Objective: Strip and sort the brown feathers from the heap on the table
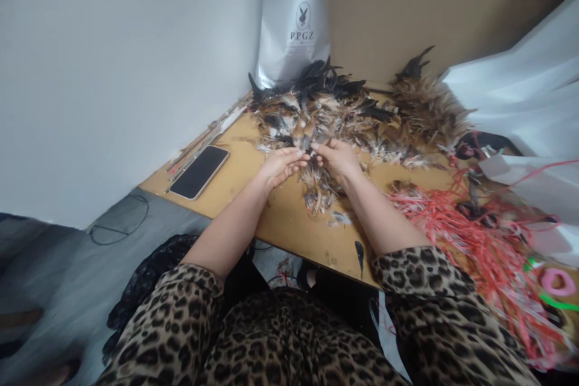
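Observation:
Over the yellow tabletop [253,132], my left hand [284,166] and my right hand [338,160] meet almost fingertip to fingertip. Both are closed in a pinch on brown and grey feathers [306,134] that point away from me. How many feathers each hand grips is hard to make out. Just beyond lies a wide heap of black, brown and white feathers [280,117]. A smaller bunch of feathers [316,196] rests on the table beneath my hands, partly hidden by the right one.
A dark-screened phone [199,172] lies at the left table edge. Behind the heap stands a white printed bag [294,24]. To the right are fluffy brown feathers [425,111], tangled red strips [470,223] and a pink ring [557,282]. A single black feather [359,256] lies near the front edge.

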A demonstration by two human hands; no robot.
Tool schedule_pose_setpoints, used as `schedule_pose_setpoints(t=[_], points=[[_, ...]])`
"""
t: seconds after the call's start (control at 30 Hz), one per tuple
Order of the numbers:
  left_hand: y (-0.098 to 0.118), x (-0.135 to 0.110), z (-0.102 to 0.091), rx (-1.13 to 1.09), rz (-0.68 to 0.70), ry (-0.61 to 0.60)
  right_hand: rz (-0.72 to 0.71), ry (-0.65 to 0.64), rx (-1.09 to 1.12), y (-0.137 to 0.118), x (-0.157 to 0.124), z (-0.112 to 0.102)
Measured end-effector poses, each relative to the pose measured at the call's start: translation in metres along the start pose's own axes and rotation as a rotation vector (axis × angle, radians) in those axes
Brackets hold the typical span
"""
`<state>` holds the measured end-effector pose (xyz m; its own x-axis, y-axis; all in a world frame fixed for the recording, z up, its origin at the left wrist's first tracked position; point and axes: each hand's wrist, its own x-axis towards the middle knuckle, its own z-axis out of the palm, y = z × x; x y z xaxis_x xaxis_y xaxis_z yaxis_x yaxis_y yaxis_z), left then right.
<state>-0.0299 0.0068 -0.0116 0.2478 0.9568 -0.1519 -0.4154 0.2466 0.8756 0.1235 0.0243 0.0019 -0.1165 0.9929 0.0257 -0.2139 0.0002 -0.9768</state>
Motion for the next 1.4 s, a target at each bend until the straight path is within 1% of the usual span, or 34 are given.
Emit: schedule_pose_setpoints(t=[0.1, 0.23, 0.37, 0.53, 0.63, 0.73, 0.8, 0.87, 1.0, 1.07, 1.13, 1.23, 1.3, 1.4], points=[[-0.001, -0.001, 0.002, 0.022, -0.022, -0.018, -0.021, -0.001, -0.036, -0.001, -0.002, 0.002], [-0.002, -0.002, 0.003, 0.058, -0.014, -0.046, -0.016, -0.016, -0.056, -0.004, -0.006, 0.006], [-0.003, -0.001, 0.003, 0.036, -0.023, -0.072, -0.034, 0.010, -0.064, -0.003, -0.008, 0.008], [0.000, -0.003, 0.004, -0.072, -0.122, -0.084, -0.071, 0.030, -0.069, 0.002, -0.007, 0.009], [0.004, -0.005, 0.006, -0.139, -0.202, -0.093, -0.083, 0.012, -0.047, 0.004, -0.006, 0.010], [0.005, -0.007, 0.006, -0.195, -0.274, -0.132, -0.092, -0.002, -0.030, 0.005, -0.007, 0.011], [0.005, -0.007, 0.005, -0.211, -0.288, -0.160, -0.095, -0.013, -0.010, 0.004, -0.007, 0.011], [0.004, -0.006, 0.004, -0.196, -0.246, -0.151, -0.077, -0.026, 0.049, 0.003, -0.008, 0.012], [0.003, -0.002, 0.002, -0.122, -0.071, -0.071, 0.048, -0.024, 0.211, -0.002, -0.009, 0.012], [0.003, 0.000, 0.002, -0.094, 0.004, -0.032, 0.101, -0.014, 0.246, -0.003, -0.009, 0.011], [0.003, 0.000, 0.001, -0.047, 0.057, 0.012, 0.125, -0.006, 0.254, -0.003, -0.009, 0.011], [0.002, -0.001, 0.003, 0.053, 0.103, 0.044, 0.123, -0.022, 0.237, -0.001, -0.009, 0.012], [0.001, -0.002, 0.005, 0.120, 0.132, 0.039, 0.097, -0.041, 0.213, 0.001, -0.009, 0.014], [0.000, -0.003, 0.007, 0.196, 0.151, 0.040, 0.042, -0.028, 0.184, 0.003, -0.008, 0.014]])
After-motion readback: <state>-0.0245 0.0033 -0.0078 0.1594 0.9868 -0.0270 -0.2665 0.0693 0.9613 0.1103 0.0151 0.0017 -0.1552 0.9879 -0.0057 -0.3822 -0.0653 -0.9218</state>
